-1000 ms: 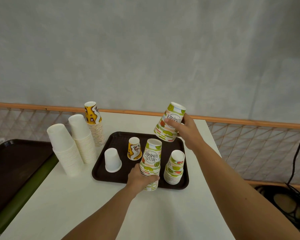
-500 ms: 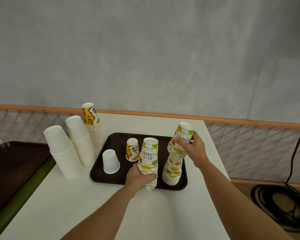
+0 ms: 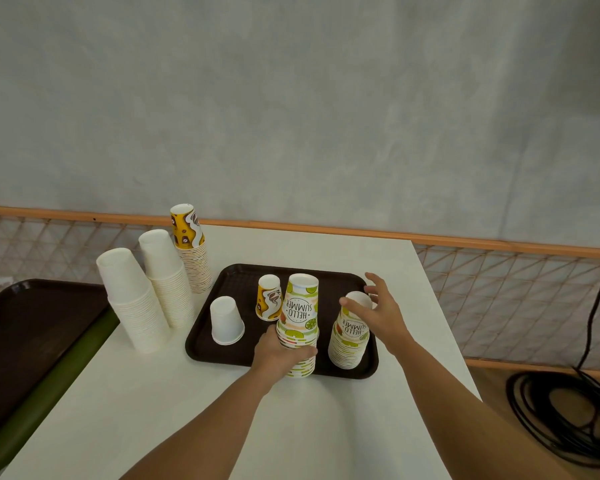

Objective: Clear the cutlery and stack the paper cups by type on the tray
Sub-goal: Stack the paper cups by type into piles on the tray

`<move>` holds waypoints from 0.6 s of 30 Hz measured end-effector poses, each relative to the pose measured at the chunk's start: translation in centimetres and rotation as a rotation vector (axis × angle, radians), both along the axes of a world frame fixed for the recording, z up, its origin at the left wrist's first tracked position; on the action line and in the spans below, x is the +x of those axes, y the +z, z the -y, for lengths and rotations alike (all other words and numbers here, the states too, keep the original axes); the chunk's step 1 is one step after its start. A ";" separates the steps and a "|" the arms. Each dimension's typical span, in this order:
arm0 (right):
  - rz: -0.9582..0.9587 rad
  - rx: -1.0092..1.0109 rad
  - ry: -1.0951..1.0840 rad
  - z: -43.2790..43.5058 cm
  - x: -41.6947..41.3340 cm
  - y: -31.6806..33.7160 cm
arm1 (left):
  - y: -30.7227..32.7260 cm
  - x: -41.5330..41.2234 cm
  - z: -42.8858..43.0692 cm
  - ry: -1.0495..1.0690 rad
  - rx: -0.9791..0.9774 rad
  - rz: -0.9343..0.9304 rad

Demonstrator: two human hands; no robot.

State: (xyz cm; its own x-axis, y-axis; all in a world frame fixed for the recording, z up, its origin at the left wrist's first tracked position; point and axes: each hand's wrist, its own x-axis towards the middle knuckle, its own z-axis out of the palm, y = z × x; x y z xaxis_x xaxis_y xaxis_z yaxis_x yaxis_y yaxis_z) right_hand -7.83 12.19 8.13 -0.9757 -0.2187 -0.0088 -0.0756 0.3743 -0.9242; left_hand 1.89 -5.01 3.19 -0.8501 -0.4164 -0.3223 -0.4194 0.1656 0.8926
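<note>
My left hand (image 3: 281, 351) is curled round the lower part of the left summer stack (image 3: 300, 313), with the thumb across the front and the other fingers hidden behind the cups. That stack of upside-down cups stands at the near edge of the tray (image 3: 243, 277). Its base covers the rim there, so I cannot tell whether it sits fully inside.

My right hand (image 3: 378, 315) is wide open, fingers spread, and holds nothing. It hangs at the top of the right summer stack (image 3: 350, 341), just beside the one I grip. One fingertip lies over the top cup's upturned base, but I cannot tell whether it really touches. This stack stands inside the tray near its right rim, and my palm hides part of its top cup.

To the left of my left hand, a single yellow cup (image 3: 269, 299) and a single white cup (image 3: 226, 322) stand upside down on the tray, apart from each other. Off the tray, on the desk (image 3: 326, 247), stand a front white stack (image 3: 132, 299), a back white stack (image 3: 167, 278) and a yellow stack (image 3: 189, 247), the last two close to the tray's left rim. A second tray (image 3: 32, 323) is cut off at the left edge, and a coiled cable (image 3: 568, 420) lies on the floor at the right
</note>
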 end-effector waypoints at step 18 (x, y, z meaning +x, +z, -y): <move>0.050 0.065 0.356 5.4 2.3 4.0 | 2.2 0.3 -0.7 -0.044 0.041 -0.111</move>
State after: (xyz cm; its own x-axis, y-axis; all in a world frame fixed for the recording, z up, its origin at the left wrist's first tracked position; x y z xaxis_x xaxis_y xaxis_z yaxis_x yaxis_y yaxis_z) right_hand -5.56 6.77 12.12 -0.8368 -0.5417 -0.0799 -0.1668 0.3911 -0.9051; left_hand 2.18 -4.33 5.36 -0.8986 -0.3663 -0.2415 -0.3110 0.1436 0.9395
